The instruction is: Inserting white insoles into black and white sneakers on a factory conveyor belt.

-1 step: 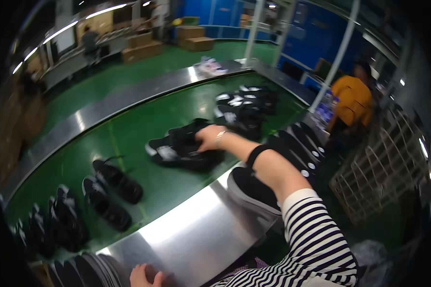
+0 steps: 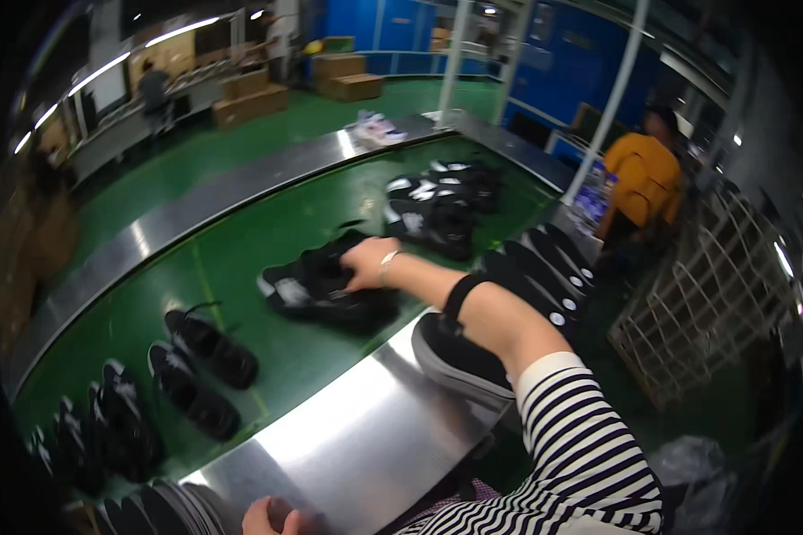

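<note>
Pinching a black shoe (image 2: 308, 290) near its opening, the right hand (image 2: 370, 261) is curling its fingers against the upper. This shoe is sitting on or just over the green table (image 2: 227, 276), between 2 apart shoes (image 2: 202, 357) and a darker cluster (image 2: 437, 205). Beside the steel ledge (image 2: 348, 428), the left hand (image 2: 270, 517) is showing only partly; its fingers' state I cannot tell.

Head cam, wide fisheye; looks fwd & down over hands (image 2: 368, 264); green surface (image 2: 236, 259) close.
</note>
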Action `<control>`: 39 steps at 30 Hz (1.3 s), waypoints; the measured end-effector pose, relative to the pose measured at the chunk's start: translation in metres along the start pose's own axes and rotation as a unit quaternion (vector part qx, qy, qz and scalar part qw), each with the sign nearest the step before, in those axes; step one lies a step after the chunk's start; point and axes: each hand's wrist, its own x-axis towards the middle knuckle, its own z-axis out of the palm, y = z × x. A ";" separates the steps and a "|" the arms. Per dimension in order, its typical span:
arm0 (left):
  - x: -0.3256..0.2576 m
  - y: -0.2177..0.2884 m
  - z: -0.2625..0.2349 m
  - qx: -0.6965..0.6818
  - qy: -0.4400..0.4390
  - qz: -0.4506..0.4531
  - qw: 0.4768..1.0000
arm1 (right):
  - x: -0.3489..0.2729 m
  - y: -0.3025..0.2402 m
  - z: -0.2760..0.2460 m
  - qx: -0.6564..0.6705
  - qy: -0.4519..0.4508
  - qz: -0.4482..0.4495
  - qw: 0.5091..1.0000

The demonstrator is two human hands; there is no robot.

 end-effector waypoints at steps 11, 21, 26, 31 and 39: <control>0.014 0.071 0.050 -0.551 0.080 -0.039 0.830 | -0.185 -0.120 0.001 0.023 0.047 -0.203 0.978; 0.012 0.042 0.099 -0.619 0.045 -0.099 0.778 | -0.250 -0.133 0.061 0.004 0.217 -0.284 0.934; 0.016 0.035 0.092 -0.560 0.002 -0.112 0.821 | -0.239 -0.132 0.061 0.122 0.132 -0.308 0.934; 0.026 0.023 0.057 -0.692 -0.209 -0.116 0.681 | -0.235 -0.131 0.059 0.098 0.072 -0.303 0.945; 0.038 0.044 0.045 -0.623 0.012 0.134 0.771 | -0.227 -0.133 0.059 0.090 0.028 -0.315 0.944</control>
